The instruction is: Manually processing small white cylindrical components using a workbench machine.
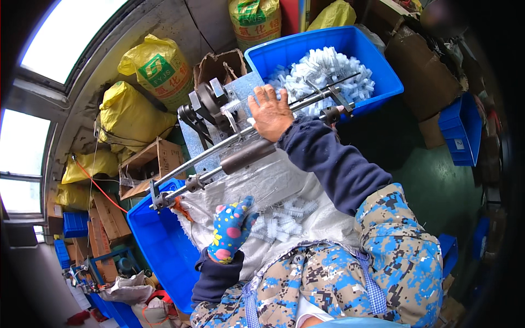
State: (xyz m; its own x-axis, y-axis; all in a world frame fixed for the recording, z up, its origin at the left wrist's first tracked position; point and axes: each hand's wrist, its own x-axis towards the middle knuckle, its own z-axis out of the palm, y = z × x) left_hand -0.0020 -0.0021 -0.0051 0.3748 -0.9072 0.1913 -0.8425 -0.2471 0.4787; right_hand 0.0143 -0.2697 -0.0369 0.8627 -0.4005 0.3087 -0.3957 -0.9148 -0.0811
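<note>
My bare right hand (270, 115) lies back-up over the metal rods (205, 156) of a bench machine, fingers stretched and slightly apart. Just left of its fingertips, a small white ribbed piece (232, 105) sits by the machine's dark round head (214, 98). My left hand (232, 227), in a blue flowered glove, is above my lap with its fingers curled. A thin strip or wire (267, 195) shows near its fingertips; whether it is held is unclear. Beside that hand, several white ribbed, spring-like pieces (284, 218) lie on a white woven sheet (322, 210).
A blue bin (391, 74) heaped with similar white pieces (328, 71) stands beyond the machine at the right. Another blue bin (158, 235) is below the machine's left end. Yellow sacks (134, 115), an open wooden-looking box (156, 164) and cardboard (424, 71) surround the workplace.
</note>
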